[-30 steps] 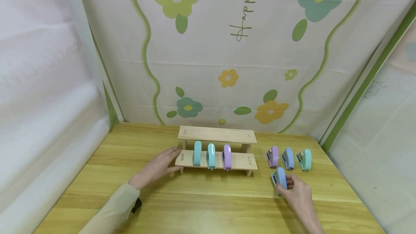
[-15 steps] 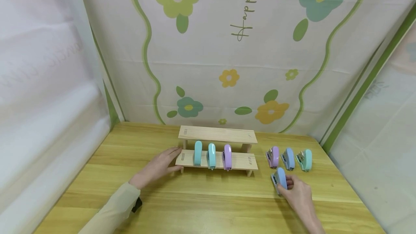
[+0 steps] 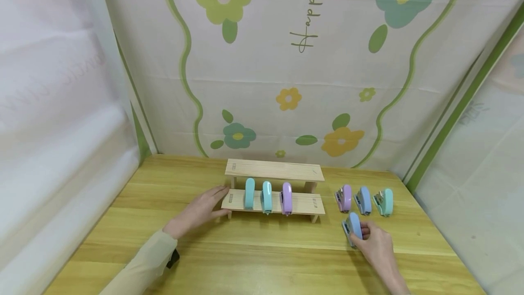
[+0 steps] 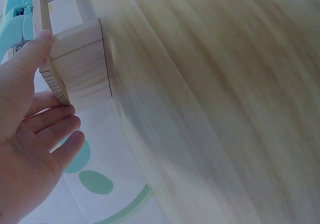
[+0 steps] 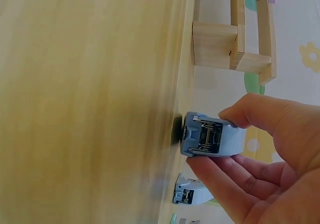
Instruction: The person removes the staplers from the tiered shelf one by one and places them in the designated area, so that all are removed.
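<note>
At the left end of a two-tier wooden stand, my left hand holds the lower shelf's end. In the left wrist view its thumb and index finger lie at opposite edges of the board. Three staplers stand on that lower shelf: a teal one, another teal one and a purple one. My right hand pinches a blue stapler between thumb and fingers, right of the stand. The right wrist view shows this stapler's end close over the tabletop.
Behind the held stapler stand a purple stapler, a second blue stapler and a mint stapler in a row. The upper shelf rises behind the lower one. A flowered cloth hangs behind the wooden table.
</note>
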Motion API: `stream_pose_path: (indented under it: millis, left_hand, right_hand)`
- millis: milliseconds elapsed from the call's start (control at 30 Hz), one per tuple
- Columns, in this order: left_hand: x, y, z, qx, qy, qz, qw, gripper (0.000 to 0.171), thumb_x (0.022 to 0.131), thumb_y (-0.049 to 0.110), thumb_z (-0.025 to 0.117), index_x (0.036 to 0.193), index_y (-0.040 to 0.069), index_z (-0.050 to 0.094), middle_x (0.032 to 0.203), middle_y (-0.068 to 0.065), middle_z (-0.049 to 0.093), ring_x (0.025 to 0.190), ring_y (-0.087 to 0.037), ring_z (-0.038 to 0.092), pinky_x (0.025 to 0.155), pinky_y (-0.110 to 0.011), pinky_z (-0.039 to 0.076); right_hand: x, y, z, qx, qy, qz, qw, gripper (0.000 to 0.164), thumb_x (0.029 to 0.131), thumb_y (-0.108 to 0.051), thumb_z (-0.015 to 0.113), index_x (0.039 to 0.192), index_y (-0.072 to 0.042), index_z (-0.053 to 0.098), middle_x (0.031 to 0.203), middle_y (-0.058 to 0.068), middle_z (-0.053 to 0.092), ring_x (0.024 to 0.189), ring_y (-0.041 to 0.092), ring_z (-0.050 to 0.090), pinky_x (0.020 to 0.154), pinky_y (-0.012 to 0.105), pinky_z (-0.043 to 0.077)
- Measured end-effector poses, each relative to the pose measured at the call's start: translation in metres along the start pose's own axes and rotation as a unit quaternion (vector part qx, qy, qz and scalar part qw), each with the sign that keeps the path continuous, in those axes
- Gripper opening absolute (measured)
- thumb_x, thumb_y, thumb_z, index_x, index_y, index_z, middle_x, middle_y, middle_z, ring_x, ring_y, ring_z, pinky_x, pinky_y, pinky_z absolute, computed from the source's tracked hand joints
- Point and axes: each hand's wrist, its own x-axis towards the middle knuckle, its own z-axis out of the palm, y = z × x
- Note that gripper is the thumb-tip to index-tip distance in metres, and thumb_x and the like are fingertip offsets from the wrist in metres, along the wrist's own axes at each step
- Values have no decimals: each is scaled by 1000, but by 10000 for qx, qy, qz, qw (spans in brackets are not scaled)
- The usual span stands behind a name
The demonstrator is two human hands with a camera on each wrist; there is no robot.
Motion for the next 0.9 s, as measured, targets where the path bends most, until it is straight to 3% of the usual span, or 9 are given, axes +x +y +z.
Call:
stream_pose_path:
  millis: [900]
  left_hand:
    - [0, 1, 1, 0, 8, 5, 10000, 71, 88, 33, 75, 140, -7, 50, 142, -25, 54, 129, -40, 55, 107, -50, 51]
  right_hand:
    - [-2, 1, 0, -140, -127, -69, 9998, 38, 79, -16, 77, 106, 8, 64, 90, 17, 73, 79, 22, 69, 59, 21, 54]
